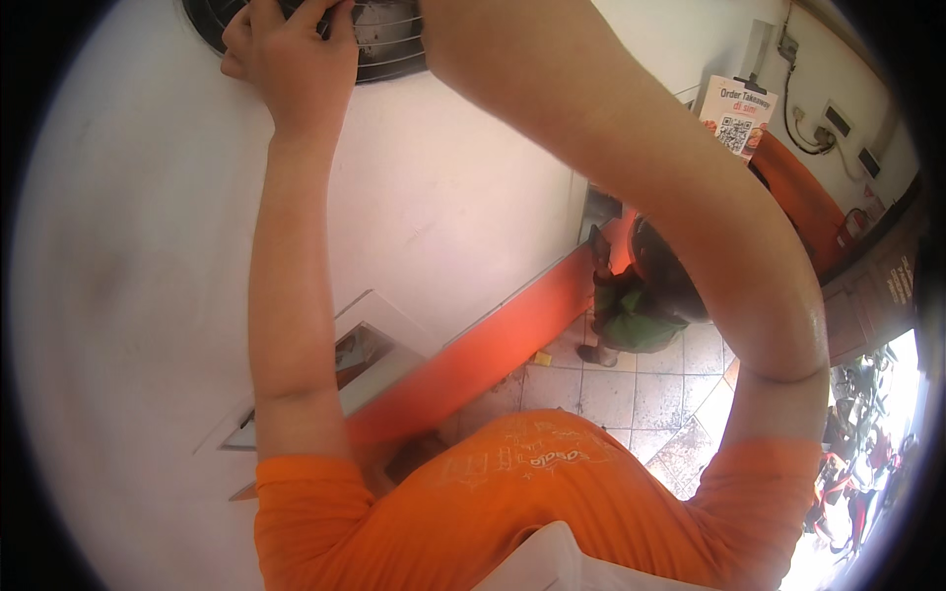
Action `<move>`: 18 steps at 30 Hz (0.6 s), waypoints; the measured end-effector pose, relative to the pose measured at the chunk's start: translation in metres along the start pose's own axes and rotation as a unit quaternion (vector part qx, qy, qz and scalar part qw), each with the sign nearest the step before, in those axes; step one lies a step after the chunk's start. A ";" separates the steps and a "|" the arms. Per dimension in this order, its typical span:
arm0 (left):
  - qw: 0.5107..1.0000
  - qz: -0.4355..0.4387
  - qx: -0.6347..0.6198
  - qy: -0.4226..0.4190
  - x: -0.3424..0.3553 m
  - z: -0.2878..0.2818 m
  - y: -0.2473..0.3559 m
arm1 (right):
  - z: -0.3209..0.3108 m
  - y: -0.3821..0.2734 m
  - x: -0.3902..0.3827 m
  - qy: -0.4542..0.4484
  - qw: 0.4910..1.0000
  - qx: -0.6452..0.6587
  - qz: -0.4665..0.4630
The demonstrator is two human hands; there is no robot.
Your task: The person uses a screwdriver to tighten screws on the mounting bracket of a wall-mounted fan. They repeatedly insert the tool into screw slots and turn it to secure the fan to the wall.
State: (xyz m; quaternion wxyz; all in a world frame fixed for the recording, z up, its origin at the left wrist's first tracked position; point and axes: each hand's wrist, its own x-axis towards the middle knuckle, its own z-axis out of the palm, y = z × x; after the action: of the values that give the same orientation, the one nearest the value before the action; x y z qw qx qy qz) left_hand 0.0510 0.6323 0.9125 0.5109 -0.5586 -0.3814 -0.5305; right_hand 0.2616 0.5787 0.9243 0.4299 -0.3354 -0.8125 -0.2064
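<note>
A round fan with a dark housing and a wire grille [389,44] hangs on the white wall [138,246] at the top edge of the view. My left hand [291,54] is raised to it, fingers curled over the wires on the grille's left side. My right forearm [591,138] also reaches up toward the fan and passes out of the picture at the top edge, so that hand is hidden. Both arms come out of orange short sleeves.
A white-framed picture [370,355] hangs lower on the wall above an orange band [493,345]. Below lies a tiled floor [631,394], where another person in green [641,310] crouches. A poster [737,113], cables and sockets are at upper right, parked motorbikes at far right.
</note>
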 end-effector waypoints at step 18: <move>1.000 -0.006 -0.025 0.005 0.002 -0.004 0.000 | -0.019 -0.032 0.018 -0.008 0.996 -0.059 0.071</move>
State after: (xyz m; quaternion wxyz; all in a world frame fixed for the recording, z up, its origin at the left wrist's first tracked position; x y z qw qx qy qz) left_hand 0.0505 0.6279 0.9139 0.4952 -0.5662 -0.3687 -0.5462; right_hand 0.2417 0.5517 0.9479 0.4162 -0.4188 -0.7766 -0.2198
